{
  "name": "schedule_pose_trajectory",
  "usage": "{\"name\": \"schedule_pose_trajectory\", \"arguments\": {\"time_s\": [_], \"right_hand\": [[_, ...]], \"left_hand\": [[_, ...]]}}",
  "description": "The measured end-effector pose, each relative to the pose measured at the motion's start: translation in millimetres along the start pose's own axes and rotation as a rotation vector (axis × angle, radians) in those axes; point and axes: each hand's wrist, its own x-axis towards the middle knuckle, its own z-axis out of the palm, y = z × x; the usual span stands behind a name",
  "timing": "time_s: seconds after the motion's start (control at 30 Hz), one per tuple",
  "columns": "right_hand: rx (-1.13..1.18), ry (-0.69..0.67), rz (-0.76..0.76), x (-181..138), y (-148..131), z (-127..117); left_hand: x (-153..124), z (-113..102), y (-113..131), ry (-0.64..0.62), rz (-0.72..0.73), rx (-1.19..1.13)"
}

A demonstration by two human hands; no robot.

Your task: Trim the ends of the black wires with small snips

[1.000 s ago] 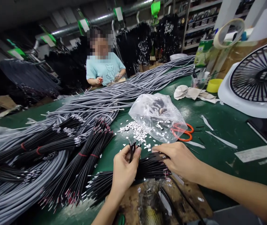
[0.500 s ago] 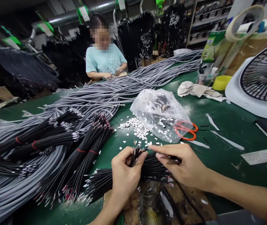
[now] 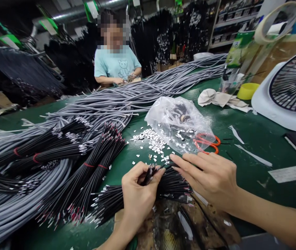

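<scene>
My left hand (image 3: 138,191) is closed around a small bunch of black wires (image 3: 148,176), their ends poking up between thumb and fingers. Close by on the right, my right hand (image 3: 211,178) pinches a thin black wire (image 3: 168,165) that reaches toward the left thumb. Its fingertips partly hide this wire. Under both hands lies a thick bundle of black wires (image 3: 108,203), stripped tips facing left. A heap of small silvery pieces (image 3: 151,139) is scattered just beyond my fingers.
A clear plastic bag (image 3: 175,116) lies over orange-handled scissors (image 3: 217,142). Tied black wire bundles (image 3: 93,166) and long grey cables (image 3: 106,100) cover the left side. A white fan (image 3: 270,100) stands at right. Across the table sits a person (image 3: 118,66) with hands at work.
My right hand has rolled over, its back now turned up and its fingers straighter, close to the left thumb. My left hand keeps its grip, the wire bunch tipped lower. The view shifted slightly.
</scene>
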Motion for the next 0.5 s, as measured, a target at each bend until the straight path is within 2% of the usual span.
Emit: {"name": "schedule_pose_trajectory", "arguments": {"time_s": [0.5], "right_hand": [[-0.066,-0.049,-0.121,-4.7,0.1,2.1]], "left_hand": [[-2.9,-0.6,-4.9,-0.063,0.075,0.103]]}}
